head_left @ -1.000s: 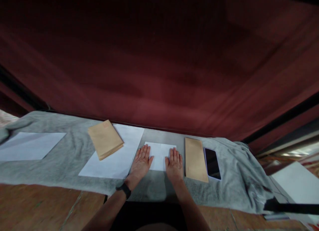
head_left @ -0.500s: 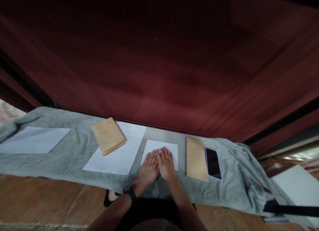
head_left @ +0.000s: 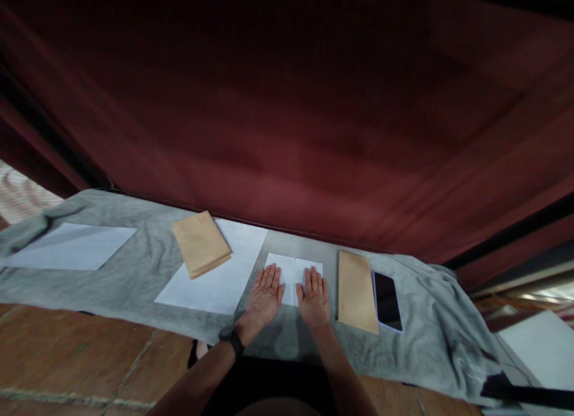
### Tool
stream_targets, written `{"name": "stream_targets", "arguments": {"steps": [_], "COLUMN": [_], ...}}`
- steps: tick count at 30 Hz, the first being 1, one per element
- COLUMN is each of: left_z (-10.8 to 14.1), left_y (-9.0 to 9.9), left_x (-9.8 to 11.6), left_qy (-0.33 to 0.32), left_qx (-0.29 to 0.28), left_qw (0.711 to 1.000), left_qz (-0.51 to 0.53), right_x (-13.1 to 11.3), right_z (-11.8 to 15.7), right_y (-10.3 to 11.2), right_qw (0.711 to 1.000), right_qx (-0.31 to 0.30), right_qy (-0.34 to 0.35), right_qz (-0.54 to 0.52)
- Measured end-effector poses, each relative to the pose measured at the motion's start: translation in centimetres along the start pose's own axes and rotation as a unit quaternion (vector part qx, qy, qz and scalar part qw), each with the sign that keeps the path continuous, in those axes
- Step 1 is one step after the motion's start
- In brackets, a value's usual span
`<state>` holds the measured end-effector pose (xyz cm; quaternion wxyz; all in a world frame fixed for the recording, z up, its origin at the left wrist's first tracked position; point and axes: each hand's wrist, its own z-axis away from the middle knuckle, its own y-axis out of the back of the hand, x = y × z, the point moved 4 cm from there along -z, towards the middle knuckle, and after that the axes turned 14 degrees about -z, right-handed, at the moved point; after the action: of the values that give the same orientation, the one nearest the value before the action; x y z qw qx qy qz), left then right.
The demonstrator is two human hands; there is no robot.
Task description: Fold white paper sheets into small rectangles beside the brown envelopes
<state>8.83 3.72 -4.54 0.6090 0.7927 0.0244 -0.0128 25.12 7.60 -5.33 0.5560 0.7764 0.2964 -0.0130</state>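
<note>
A small white paper (head_left: 290, 278) with a crease down its middle lies on the grey cloth in front of me. My left hand (head_left: 265, 293) rests flat on its left side, palm down, with the thumb apart. On its right side my right hand (head_left: 313, 297) lies flat too, fingers stretched out. Neither hand grips anything. To the left, a stack of brown envelopes (head_left: 201, 244) sits partly on a larger white sheet (head_left: 210, 289). One brown envelope (head_left: 357, 291) lies to the right of my hands.
A phone (head_left: 387, 300) lies beside the right envelope. Another white sheet (head_left: 72, 246) is at the far left of the grey cloth (head_left: 147, 257). A dark red curtain (head_left: 287, 165) hangs behind the table. A white panel stands at the far right.
My hands have moved apart from the middle of the small paper to its two sides, uncovering its centre crease. The view has shifted slightly.
</note>
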Motion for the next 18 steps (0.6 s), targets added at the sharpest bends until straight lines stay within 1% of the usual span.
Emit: {"name": "stream_targets", "arguments": {"steps": [2,5,7,9,12,18], "left_z": [-1.0,-2.4,-3.3,-4.0,-4.9,-6.1], "left_y": [-0.1,-0.2,-0.2,-0.3,-0.6,-1.0], "left_x": [1.4,3.8,4.6,4.6,4.0,3.3], "left_qy": [-0.02,-0.078,-0.097,-0.102,-0.106,-0.1], "left_qx": [0.0,0.002,0.005,0.008,0.01,0.006], "left_qw": [1.0,0.997,0.995,0.994,0.994,0.995], "left_qz": [0.006,0.022,0.028,0.029,0.028,0.022], "right_x": [-0.2,-0.3,-0.4,-0.4,-0.3,-0.3], "right_z": [0.0,0.1,0.1,0.1,0.1,0.0], "right_y": [0.0,0.0,0.0,0.0,0.0,0.4], "right_qw": [1.0,1.0,1.0,1.0,1.0,0.999], "right_qx": [-0.004,-0.013,-0.011,-0.003,0.008,-0.01], "right_qy": [-0.002,-0.005,-0.006,-0.007,-0.008,-0.007], "right_qz": [-0.003,-0.011,-0.014,-0.018,-0.028,-0.037]}}
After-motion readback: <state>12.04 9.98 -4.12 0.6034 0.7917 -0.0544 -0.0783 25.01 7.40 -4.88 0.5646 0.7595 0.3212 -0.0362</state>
